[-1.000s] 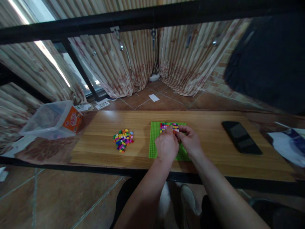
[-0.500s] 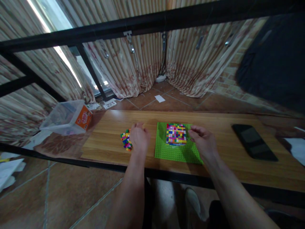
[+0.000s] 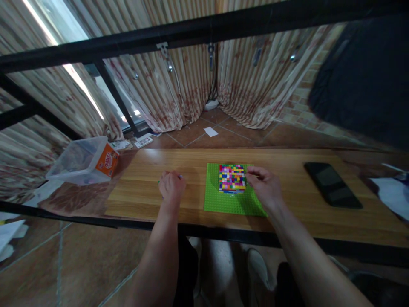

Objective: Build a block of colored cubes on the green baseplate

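On the green studded baseplate [image 3: 212,202] stands a low square block of small multicoloured toy bricks [image 3: 232,178]. My right hand [image 3: 264,184] is at the block's right side, thumb and fingertips pinched together near its upper right edge. Whatever the pinch holds, if anything, is too small to make out. Left of the baseplate, my left hand [image 3: 171,186] is over the loose bricks [image 3: 159,182], fingers curled down, and covers nearly all of them. A small bluish bit [image 3: 180,176] shows beside its fingertips. What those fingers hold is hidden.
A black phone or tablet [image 3: 332,184] lies at the right of the wooden table [image 3: 134,192]. A clear plastic box [image 3: 76,164] with an orange label is on the floor at the left. A dark metal bar [image 3: 191,34] crosses above the far side.
My left hand has moved left over the loose bricks, which showed beside it before. My right hand keeps its pinch beside the brick block. The whole view has shifted slightly.
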The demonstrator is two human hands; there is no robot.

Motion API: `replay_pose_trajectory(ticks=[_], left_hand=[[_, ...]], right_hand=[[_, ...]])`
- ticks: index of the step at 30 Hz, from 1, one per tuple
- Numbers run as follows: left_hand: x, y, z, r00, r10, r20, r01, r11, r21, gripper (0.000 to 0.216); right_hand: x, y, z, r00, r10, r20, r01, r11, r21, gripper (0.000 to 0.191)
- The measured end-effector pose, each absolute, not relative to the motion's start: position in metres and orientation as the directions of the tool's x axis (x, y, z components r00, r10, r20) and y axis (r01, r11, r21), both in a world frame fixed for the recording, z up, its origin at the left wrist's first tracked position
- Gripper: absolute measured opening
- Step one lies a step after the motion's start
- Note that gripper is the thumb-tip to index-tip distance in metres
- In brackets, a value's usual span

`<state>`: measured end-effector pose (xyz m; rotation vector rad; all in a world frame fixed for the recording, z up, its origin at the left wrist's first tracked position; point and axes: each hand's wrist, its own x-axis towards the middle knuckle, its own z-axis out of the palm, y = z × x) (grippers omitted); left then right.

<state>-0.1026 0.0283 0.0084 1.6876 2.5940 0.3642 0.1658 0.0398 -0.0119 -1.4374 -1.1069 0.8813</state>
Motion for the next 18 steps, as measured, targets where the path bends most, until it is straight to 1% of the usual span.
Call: replay_pose_trajectory(ticks=[7,10,12,14,16,18], left_hand=[[-0.100,0.030,0.008,-0.399,0.912,0.093,0.906,0.377,0.191,0.033],[-0.098,0.032,0.011,-0.396,0.911,0.115,0.902,0.363,0.232,0.030],[-0.093,0.032,0.014,-0.378,0.917,0.131,0.886,0.316,0.340,0.026],[-0.083,0.032,0.016,-0.324,0.936,0.136,0.828,0.212,0.519,0.023],[-0.068,0.030,0.016,-0.221,0.964,0.147,0.713,0.057,0.699,0.021],[-0.051,0.026,0.014,-0.109,0.980,0.168,0.581,-0.075,0.811,0.020]], right_hand=[[0.160,0.041,-0.011,0.302,0.952,0.041,0.152,-0.006,-0.988,0.035],[0.161,0.041,-0.010,0.312,0.947,0.070,0.156,0.022,-0.988,0.033],[0.163,0.042,-0.009,0.326,0.942,0.083,0.169,0.028,-0.985,0.033],[0.164,0.042,-0.007,0.343,0.936,0.086,0.181,0.024,-0.983,0.033],[0.166,0.043,-0.005,0.355,0.931,0.083,0.176,0.021,-0.984,0.033],[0.166,0.043,-0.004,0.356,0.931,0.083,0.166,0.024,-0.986,0.033]])
